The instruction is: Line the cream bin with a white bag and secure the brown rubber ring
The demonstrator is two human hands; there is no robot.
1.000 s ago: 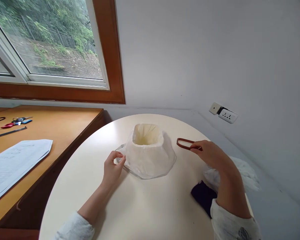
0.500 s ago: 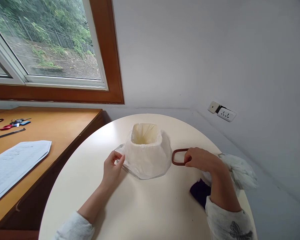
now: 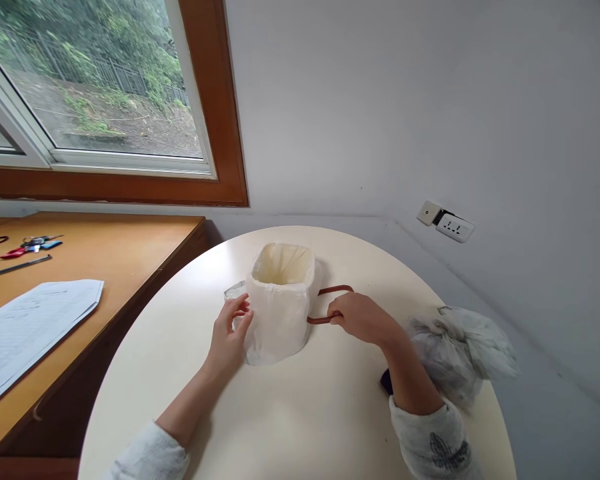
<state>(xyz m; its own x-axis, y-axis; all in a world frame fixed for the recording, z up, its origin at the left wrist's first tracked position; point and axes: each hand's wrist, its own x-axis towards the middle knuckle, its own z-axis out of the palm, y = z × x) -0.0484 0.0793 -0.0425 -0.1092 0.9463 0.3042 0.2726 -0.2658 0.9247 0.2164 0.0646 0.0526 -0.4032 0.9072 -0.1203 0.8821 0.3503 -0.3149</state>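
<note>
A small bin (image 3: 280, 313) lined with a thin white plastic bag stands upright on the round table, its mouth facing up. The bag is folded over the rim and hangs down the outside. At the bin's left side is my left hand (image 3: 229, 330), fingers curved and thumb apart, touching or nearly touching the bag. My right hand (image 3: 363, 317) grips the right end of a brown rounded frame (image 3: 336, 289) at the bin's right side. The frame's left end is hidden by the bag and bin.
A knotted, filled plastic bag (image 3: 457, 350) sits at the right table edge. A dark cloth (image 3: 386, 381) is partly under my right forearm. On the wooden desk (image 3: 125, 247) at left lie papers (image 3: 40, 327), a pen (image 3: 15, 267) and keys (image 3: 35, 245). A wall socket (image 3: 455, 227) is at right.
My right hand has moved left with the brown frame, whose left end now goes out of sight at the bag. The bag's right side is drawn in. My left fingers have spread from their pinch.
</note>
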